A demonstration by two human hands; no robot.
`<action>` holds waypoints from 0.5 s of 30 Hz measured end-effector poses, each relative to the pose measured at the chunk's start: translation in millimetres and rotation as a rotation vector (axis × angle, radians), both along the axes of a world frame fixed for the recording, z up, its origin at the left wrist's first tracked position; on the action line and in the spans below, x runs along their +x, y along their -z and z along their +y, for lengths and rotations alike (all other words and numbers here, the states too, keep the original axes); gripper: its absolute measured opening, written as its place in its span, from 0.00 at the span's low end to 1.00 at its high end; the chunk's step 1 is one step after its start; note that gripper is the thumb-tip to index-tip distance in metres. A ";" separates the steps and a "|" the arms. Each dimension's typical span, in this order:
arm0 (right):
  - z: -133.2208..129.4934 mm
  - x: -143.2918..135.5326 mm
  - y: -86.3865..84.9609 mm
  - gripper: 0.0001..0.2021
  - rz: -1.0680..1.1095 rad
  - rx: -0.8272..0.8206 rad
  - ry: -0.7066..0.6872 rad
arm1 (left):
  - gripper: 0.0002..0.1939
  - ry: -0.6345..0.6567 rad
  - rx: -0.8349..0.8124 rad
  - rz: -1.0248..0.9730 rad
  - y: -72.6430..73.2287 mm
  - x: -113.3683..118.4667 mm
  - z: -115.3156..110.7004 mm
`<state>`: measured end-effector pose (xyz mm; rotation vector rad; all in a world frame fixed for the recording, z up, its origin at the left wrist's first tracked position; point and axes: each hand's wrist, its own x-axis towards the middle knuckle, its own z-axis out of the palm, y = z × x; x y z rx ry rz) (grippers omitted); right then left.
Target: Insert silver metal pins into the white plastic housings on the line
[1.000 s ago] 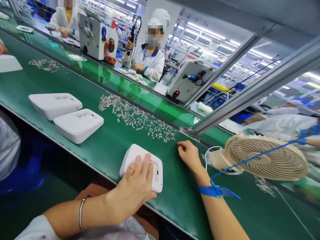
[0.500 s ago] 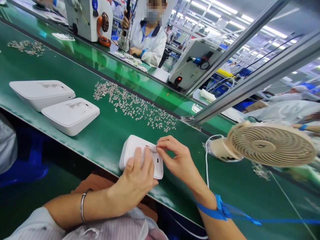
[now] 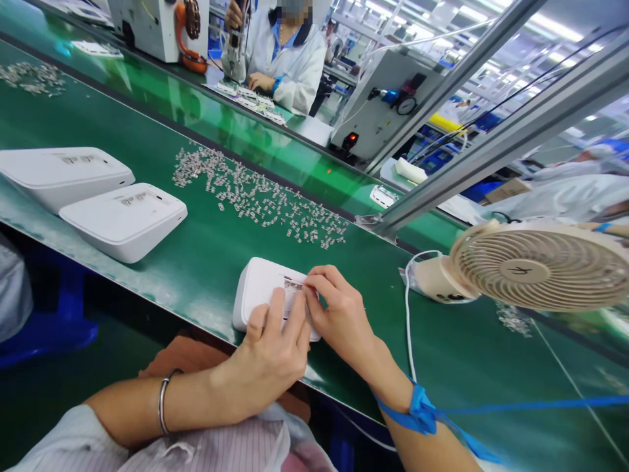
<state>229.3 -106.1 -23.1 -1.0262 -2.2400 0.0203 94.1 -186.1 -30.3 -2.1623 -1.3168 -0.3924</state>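
Observation:
A white plastic device housing [image 3: 258, 288] with rounded corners lies on the green work surface in front of me. Near its far right edge is a recess [image 3: 293, 284] with small metallic parts in it. My left hand [image 3: 275, 347] grips the housing, its fingertips pressing on the top face beside the recess. Thumb and index finger of my right hand [image 3: 339, 314] are pinched together at the recess's right end; whatever lies between them is too small to make out. Beyond the housing, many small metallic pieces [image 3: 255, 196] are scattered in a long patch.
Two similar white housings [image 3: 125, 223] stand at left. A beige fan [image 3: 531, 269] with a white cable [image 3: 407, 321] is at right. A blue wrist strap [image 3: 417, 410] trails from my right arm. Across the green divider, a co-worker [image 3: 285, 65] sits near machines. A metal post [image 3: 457, 124] slants up.
The view has shifted slightly, so the surroundings sit a little higher and further left. My left fingers have moved off part of the recess, showing more of it. My right hand stays pinched there.

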 end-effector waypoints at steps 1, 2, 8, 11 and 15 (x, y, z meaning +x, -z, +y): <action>0.4 0.8 0.5 0.10 0.014 -0.008 0.004 | 0.19 -0.010 -0.011 0.015 -0.9 0.2 0.4; 0.8 2.1 1.0 0.09 0.037 -0.022 0.010 | 0.20 -0.024 -0.026 0.031 -1.9 0.7 0.8; -2.4 13.8 2.9 0.06 0.290 -0.334 -0.001 | 0.21 -0.072 -0.065 0.055 -3.1 5.0 2.2; -6.8 16.7 3.0 0.09 0.304 -0.347 -0.016 | 0.20 -0.074 -0.044 0.034 -0.6 6.0 2.8; -10.7 17.1 4.0 0.10 0.221 -0.253 -0.020 | 0.20 -0.065 -0.038 0.012 0.2 5.6 3.6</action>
